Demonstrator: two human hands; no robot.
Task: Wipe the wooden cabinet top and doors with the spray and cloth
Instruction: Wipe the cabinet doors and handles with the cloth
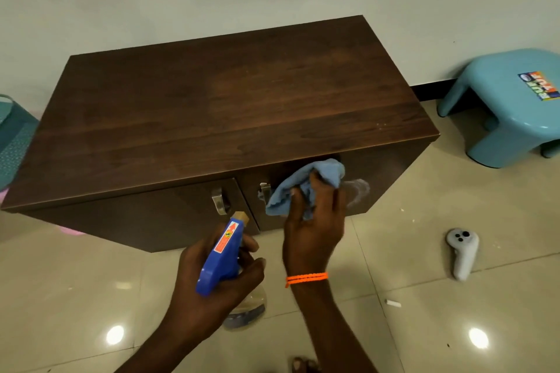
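Note:
A low dark wooden cabinet (212, 106) stands against the wall, its two front doors each with a metal handle (219, 200). My right hand (312, 221) grips a crumpled light blue cloth (303, 188) against the right door (378, 179), just under the top edge. A whitish wet smear (359, 191) shows on that door beside the cloth. My left hand (218, 278) holds a spray bottle (222, 254) with a blue trigger head, its nozzle aimed toward the doors.
A light blue plastic stool (509, 106) stands to the right of the cabinet. A white handheld controller (462, 251) lies on the tiled floor at right, with a small white scrap (393, 303) nearby. A teal bin (13, 142) sits at the left edge.

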